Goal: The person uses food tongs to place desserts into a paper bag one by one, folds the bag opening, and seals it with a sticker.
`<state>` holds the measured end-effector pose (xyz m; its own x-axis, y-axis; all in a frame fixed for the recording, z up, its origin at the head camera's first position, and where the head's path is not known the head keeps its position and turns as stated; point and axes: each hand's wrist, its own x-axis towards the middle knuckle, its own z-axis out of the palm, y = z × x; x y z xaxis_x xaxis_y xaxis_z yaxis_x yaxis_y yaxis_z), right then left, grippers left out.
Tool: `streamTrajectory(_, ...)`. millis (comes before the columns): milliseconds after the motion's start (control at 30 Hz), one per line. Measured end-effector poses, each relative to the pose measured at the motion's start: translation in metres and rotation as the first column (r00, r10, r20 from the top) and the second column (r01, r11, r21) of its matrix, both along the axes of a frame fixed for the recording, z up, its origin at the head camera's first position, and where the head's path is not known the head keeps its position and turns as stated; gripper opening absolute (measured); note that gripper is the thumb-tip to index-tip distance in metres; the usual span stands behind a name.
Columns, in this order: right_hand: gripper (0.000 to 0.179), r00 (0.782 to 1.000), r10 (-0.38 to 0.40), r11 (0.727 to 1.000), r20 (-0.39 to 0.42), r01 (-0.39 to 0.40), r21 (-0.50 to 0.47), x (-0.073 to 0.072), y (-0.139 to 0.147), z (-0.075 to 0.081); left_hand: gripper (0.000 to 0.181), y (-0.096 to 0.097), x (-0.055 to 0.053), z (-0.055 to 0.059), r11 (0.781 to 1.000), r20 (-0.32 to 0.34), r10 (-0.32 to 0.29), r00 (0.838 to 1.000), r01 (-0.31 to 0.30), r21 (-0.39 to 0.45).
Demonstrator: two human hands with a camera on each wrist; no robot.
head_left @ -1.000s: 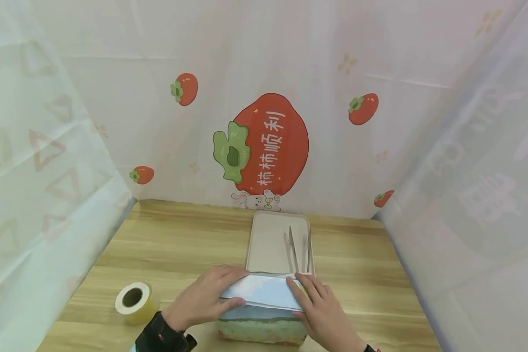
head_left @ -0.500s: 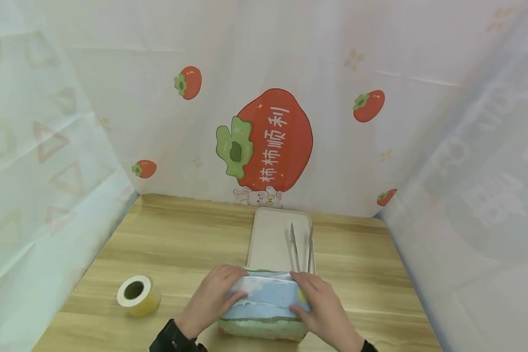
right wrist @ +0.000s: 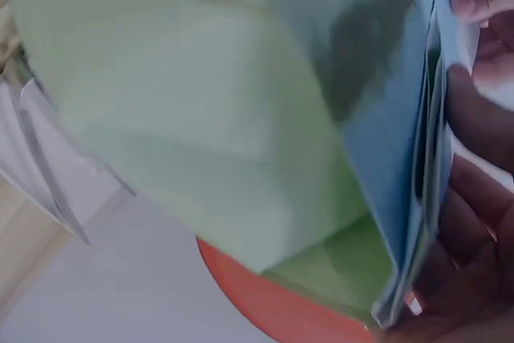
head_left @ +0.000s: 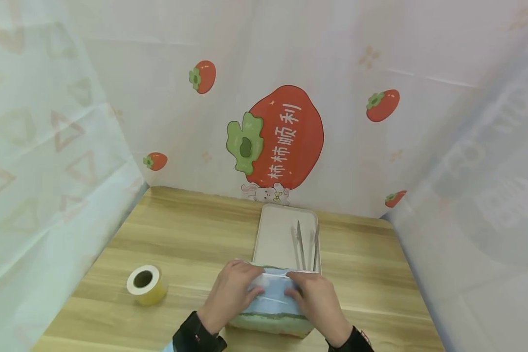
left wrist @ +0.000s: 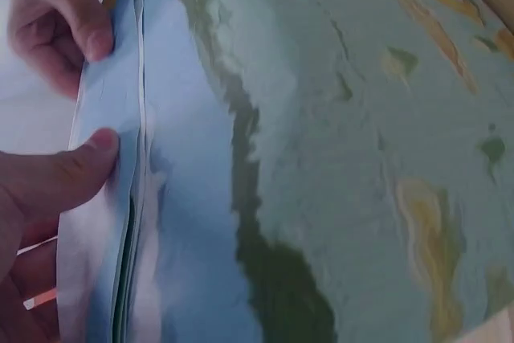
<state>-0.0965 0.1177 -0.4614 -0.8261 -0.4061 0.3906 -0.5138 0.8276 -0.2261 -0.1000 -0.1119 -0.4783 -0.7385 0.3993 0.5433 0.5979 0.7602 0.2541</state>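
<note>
A paper bag [head_left: 270, 322] printed with a blue sky and green painted ground stands at the front of the table, its top folded over into a blue strip. My left hand [head_left: 231, 293] grips the left part of this fold, thumb on the near side and fingers over the far edge. The right part is held by my right hand [head_left: 321, 300] in the same way. In the left wrist view both thumbs press the blue fold [left wrist: 124, 110], where layered paper edges show a narrow gap. The right wrist view shows the bag's creased green side [right wrist: 201, 118].
Behind the bag lies a beige tray [head_left: 275, 234] bearing metal tongs [head_left: 301, 247]. A yellow roll of tape [head_left: 151, 293] with a white top face stands to the left on the wooden table [head_left: 193, 234]. Printed cloth walls [head_left: 185, 122] enclose the table's back and sides.
The bag's top flap has been folded down further, showing a narrower strip. My hands have moved closer together along the fold. The head view has shifted slightly.
</note>
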Motion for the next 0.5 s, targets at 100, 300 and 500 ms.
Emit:
streamTrajectory(100,0.027,0.999,-0.044,0.999,-0.031,0.044,-0.009,0.000,-0.002,-0.004,0.033,0.006,-0.001,-0.002,0.999,0.005,0.027,1.000,-0.027,0.035)
streamTrajectory(300,0.023,0.994,-0.067,0.997,-0.091,0.063,-0.052,-0.003,-0.003,-0.008,0.022,0.012,-0.003,-0.001,0.993,0.047,0.088,0.995,-0.091,0.074)
streamTrajectory(500,0.021,0.996,-0.042,0.998,-0.074,0.039,-0.043,-0.008,-0.002,-0.007,0.014,0.012,-0.009,0.003,0.991,0.113,0.075,0.991,-0.086,0.101)
